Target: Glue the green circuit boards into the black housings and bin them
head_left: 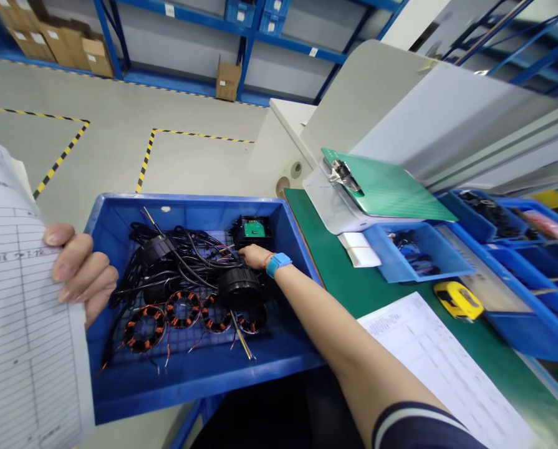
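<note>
On the left, my left hand [82, 268] is closed on the edge of some printed paper sheets [26, 293] with ruled lines and handwriting. My right hand [256, 256], with a blue band on its wrist, reaches into a blue crate [194, 374]. Its fingers are curled beside black cables [185, 249] with coloured wire ends; what they grip is hidden. Just behind that hand is a black housing with a green circuit board [254, 229]. A round black part [239, 287] lies nearer me, beside several copper-wound stator rings [144, 328].
Right of the crate is a green-topped bench [325, 249] with a green clipboard [395, 187], a light blue bin [421, 255], a yellow tape measure [459, 300] and a printed sheet [442, 368]. Blue shelving [180, 12] holding cardboard boxes [228, 80] stands across the floor.
</note>
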The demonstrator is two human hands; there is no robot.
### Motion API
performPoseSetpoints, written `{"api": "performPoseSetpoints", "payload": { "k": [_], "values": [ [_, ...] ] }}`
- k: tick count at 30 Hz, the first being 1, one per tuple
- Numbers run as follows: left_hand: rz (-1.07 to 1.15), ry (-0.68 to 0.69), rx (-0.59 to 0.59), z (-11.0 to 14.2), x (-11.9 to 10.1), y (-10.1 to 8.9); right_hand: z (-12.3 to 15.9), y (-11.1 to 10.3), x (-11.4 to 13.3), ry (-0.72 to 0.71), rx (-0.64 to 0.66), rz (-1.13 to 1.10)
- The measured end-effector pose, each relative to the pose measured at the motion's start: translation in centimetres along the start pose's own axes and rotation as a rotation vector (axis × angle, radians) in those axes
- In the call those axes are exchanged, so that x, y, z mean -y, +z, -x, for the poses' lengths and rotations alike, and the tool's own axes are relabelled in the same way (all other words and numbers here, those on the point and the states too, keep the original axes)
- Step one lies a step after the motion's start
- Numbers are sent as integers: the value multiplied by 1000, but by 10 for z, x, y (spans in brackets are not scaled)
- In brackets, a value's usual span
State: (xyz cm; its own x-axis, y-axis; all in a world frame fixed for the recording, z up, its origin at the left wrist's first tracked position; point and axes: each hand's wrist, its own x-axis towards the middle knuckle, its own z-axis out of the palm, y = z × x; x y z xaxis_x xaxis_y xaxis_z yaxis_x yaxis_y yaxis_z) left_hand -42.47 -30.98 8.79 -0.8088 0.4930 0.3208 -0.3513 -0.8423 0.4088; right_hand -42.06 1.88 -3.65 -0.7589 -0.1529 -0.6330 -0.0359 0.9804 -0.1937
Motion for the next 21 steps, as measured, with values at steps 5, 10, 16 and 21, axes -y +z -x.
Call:
{"api": "performPoseSetpoints", "payload": {
  "k": [5,10,16,21],
  "values": [
    [10,-9,7,-1,1,2,-4,3,-2,17,-22,3],
    [6,-1,-6,-2,1,4,-6,5,-2,14,-30,0],
    [-29,-14,14,-2,0,0,2,-1,3,5,1,8],
    [4,-21,67,-4,0,-5,21,-14,4,-4,23,5]
  ]
}}
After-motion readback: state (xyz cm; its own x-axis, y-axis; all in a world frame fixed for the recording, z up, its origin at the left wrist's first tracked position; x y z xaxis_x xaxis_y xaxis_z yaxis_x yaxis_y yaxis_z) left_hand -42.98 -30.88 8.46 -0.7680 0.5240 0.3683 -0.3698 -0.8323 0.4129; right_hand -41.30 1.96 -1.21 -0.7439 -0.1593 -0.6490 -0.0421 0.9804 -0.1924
